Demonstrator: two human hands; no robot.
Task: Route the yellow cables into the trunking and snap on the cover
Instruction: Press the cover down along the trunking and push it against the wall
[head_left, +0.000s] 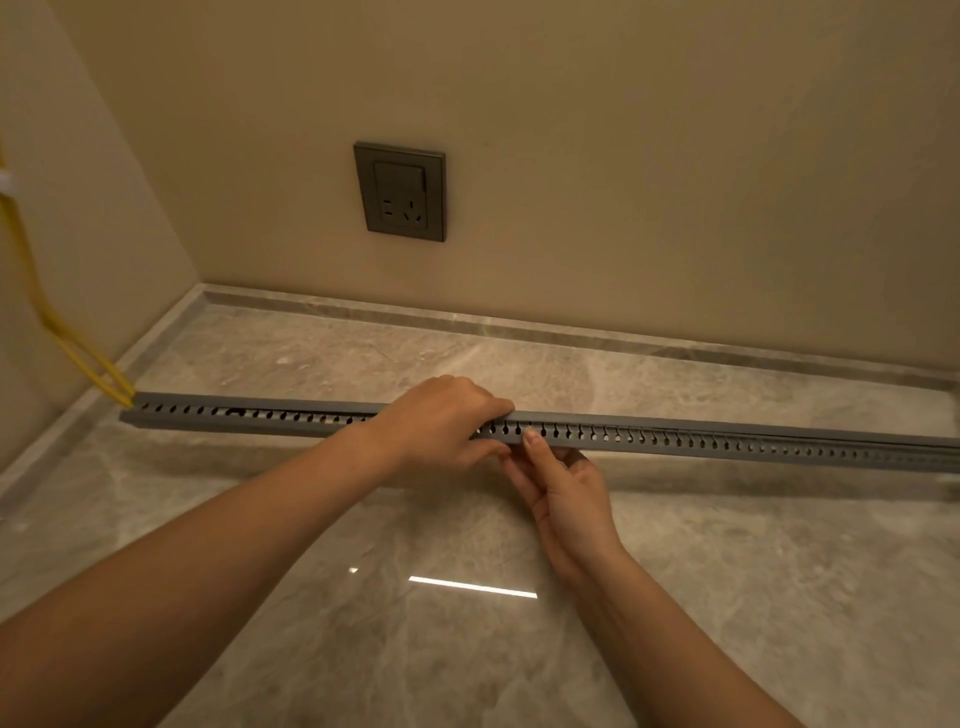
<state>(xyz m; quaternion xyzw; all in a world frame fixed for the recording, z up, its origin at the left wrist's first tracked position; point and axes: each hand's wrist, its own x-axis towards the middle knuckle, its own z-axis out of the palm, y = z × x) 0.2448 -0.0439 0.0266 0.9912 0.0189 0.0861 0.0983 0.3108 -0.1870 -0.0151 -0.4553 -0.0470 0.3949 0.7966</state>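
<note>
Both my hands on the grey trunking, mid-frame.

From the head camera, the slotted trunking (675, 439) lies across the marble floor (467, 649), from the left wall to the right edge of the frame. My left hand (441, 421) is curled over its top, fingers closed on the cover (311, 407). My right hand (561, 488) pinches the near side from below, thumb on the slots. The yellow cables (78, 358) drop down the left wall into the trunking's left end. A dark socket (400, 191) sits on the wall above.
</note>
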